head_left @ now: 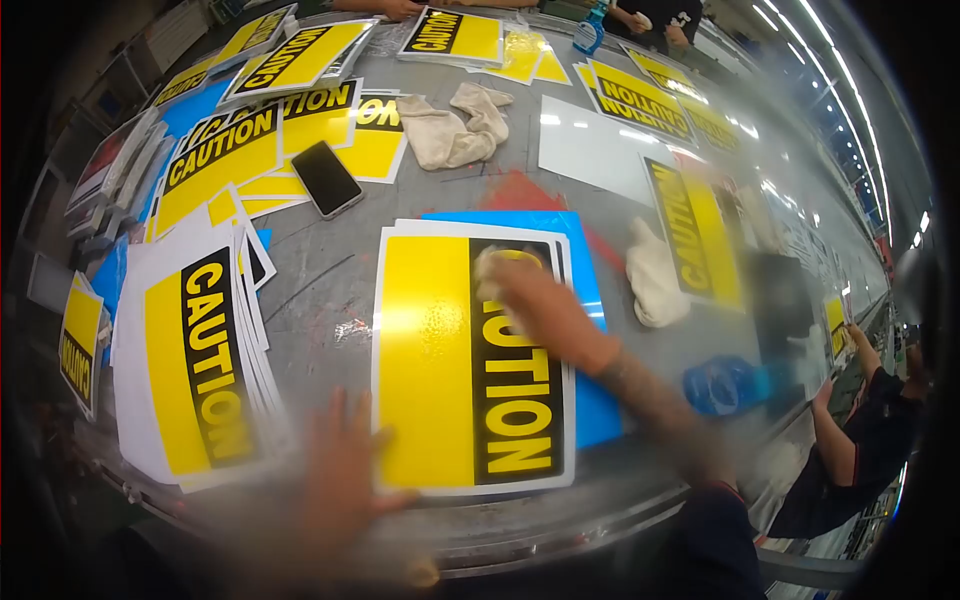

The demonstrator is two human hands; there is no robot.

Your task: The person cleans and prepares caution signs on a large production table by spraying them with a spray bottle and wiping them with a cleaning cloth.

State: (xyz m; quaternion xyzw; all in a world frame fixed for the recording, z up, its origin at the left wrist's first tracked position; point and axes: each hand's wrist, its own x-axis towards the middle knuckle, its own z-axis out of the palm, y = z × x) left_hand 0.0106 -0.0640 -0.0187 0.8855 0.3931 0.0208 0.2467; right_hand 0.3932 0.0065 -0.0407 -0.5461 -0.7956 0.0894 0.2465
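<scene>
A yellow and black caution sign point(425, 340) lies on a small stack in front of me, with a blue sheet point(597, 410) under its right side. My right hand point(535, 300) is on the sign's upper black band, its fingers closed round something whitish, too blurred to make out. At the sign's lower left edge rests my left hand point(350, 460), fingers spread, holding nothing. Left of it lies another stack of caution signs point(170, 370). A blue spray bottle point(722, 386) is on its side beyond my right forearm.
Beyond the signs are a phone point(327, 180), a bunched white cloth point(455, 128) and another cloth point(655, 275). More caution signs point(225, 165) cover the grey table point(310, 300). A blue bottle point(590, 30) stands at the far edge. Co-workers' arms point(835, 440) show at right and across the table.
</scene>
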